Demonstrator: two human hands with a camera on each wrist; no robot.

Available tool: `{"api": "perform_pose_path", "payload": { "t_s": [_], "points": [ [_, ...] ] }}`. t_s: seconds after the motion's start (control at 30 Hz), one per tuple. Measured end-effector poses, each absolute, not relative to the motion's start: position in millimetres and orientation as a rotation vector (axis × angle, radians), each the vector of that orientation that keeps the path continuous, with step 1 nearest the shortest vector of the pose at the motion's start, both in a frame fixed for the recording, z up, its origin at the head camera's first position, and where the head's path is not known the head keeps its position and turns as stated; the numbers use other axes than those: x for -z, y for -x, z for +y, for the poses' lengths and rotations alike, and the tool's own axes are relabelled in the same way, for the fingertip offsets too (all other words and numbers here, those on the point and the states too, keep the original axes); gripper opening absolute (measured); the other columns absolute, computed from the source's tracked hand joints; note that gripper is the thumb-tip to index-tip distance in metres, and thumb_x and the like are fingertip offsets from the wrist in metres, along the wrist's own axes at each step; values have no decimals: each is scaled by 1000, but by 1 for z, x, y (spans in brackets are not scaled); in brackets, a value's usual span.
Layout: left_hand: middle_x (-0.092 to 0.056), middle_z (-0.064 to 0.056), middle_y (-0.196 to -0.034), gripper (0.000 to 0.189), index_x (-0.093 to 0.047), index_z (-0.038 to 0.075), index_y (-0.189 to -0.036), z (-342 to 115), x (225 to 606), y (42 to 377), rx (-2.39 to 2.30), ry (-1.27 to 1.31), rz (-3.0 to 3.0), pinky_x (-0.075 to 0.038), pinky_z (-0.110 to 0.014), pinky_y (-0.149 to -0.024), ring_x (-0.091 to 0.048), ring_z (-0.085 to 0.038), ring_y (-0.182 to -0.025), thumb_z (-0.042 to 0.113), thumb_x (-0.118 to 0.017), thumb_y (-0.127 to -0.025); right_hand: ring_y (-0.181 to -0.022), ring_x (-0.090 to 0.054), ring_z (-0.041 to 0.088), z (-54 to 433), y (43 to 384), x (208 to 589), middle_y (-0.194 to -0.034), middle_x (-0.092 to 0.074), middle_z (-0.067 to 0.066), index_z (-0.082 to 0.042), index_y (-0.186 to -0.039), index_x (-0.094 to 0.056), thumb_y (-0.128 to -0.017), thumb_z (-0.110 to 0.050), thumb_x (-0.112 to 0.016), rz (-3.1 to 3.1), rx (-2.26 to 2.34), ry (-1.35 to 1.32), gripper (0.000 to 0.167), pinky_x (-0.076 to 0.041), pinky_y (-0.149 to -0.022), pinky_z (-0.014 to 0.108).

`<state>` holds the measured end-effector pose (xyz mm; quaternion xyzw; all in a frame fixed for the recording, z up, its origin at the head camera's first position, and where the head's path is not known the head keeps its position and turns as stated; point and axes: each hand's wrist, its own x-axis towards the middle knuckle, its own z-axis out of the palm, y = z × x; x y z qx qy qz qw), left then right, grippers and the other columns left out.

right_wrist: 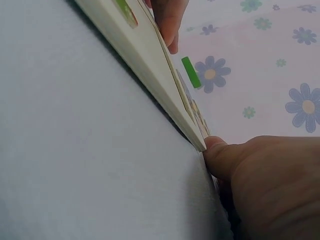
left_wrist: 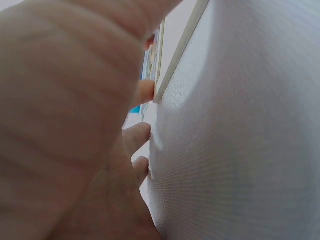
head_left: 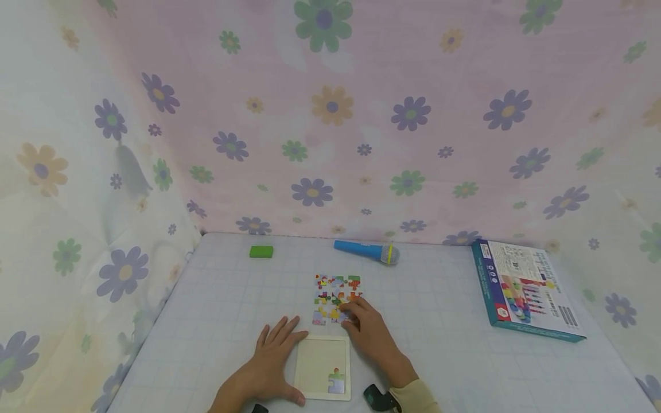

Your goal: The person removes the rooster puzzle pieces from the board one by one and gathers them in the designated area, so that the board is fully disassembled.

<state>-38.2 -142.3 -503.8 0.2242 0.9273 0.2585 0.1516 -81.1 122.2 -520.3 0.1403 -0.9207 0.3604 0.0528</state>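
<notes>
A shallow cream puzzle tray (head_left: 312, 367) lies at the near side of the table, with one jigsaw piece (head_left: 337, 383) in its lower right corner. My left hand (head_left: 268, 364) is spread along the tray's left side, its index finger at the upper left corner and its thumb by the lower edge. Beyond the tray, several colourful jigsaw pieces (head_left: 337, 282) lie in close rows. My right hand (head_left: 373, 335) is over the near right of these rows, fingers bent, thumb and index finger at a piece (head_left: 334, 316). Whether they pinch it is hidden.
A green block (head_left: 261, 252) lies at the back left. Near the back edge is a blue toy microphone (head_left: 361, 249). A flat boxed set (head_left: 532, 287) lies on the right side of the table. Flowered cloth (head_left: 372, 115) hangs behind and at both sides.
</notes>
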Motion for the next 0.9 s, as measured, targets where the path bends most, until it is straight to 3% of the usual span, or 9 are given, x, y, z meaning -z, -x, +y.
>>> {"api": "perform_pose_path", "payload": {
  "t_s": [0.37, 0.57, 0.9],
  "points": [
    [-21, -11, -171, 119, -45, 19, -150, -143, 501, 38, -743, -636, 2655, -6, -72, -122, -13, -41, -158, 70, -89, -52, -79, -50, 0, 119, 68, 528, -98, -59, -9, -17, -114, -72, -85, -9, -81, -2722, -1160, -317, 32, -49, -67, 17],
    [-21, -12, -171, 119, -45, 18, -150, -143, 497, 38, -747, -627, 2651, -6, -72, -122, -14, -42, -158, 69, -90, -53, -76, -50, -2, 115, 49, 526, -100, -60, -9, -18, -113, -72, -87, -13, -80, -2749, -1300, -280, 27, -48, -64, 16],
    [-22, -12, -170, 119, -46, 17, -149, -142, 499, 37, -753, -633, 2648, -6, -73, -122, -15, -42, -157, 69, -89, -52, -72, -49, -5, 124, 28, 532, -91, -59, -12, -22, -108, -73, -82, -31, -85, -2710, -1379, -540, 31, -49, -62, 15]
  ]
}}
